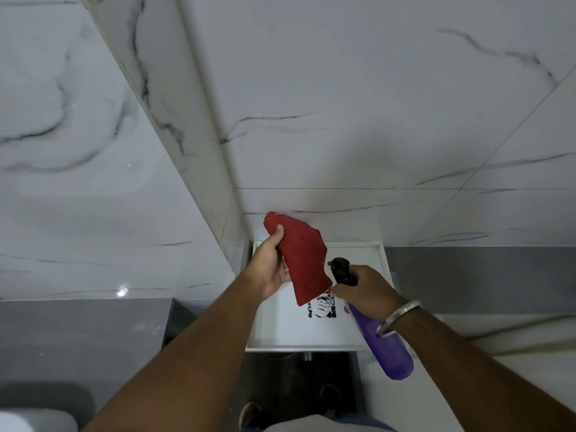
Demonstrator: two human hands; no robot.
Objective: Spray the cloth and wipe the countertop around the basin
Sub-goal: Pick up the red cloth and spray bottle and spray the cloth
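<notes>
White marble-look wall tiles (pixel 358 98) with dark grey veins fill the upper two thirds of the frame, meeting at a corner that runs from the top left down toward the centre. Below them, at lower centre, sits a white rectangular basin (pixel 314 343) with a raised rim and a dark patterned drain (pixel 322 308) in its floor. A pale tabletop (pixel 511 378) extends to the right of the basin, and a grey band of wall (pixel 486 275) lies above it on the right side. Two bare forearms reach in from the bottom edge over the basin. The left hand (pixel 269 266) holds a red cloth (pixel 304 260) up above the basin's far left part, thumb pressed on the upper end and fingers (pixel 282 274) clamped around the fabric so that it hangs down toward the drain. The right hand (pixel 366 289), just right of the cloth, has its fingers closed around the neck of a purple spray bottle (pixel 385 346), which tilts with its body down toward the lower right and its black nozzle (pixel 339 265) pointing at the cloth, very near its edge. A metal bangle (pixel 399 314) circles the right wrist. At the bottom of the frame, the toes of dark shoes (pixel 330 392) show on the floor.
</notes>
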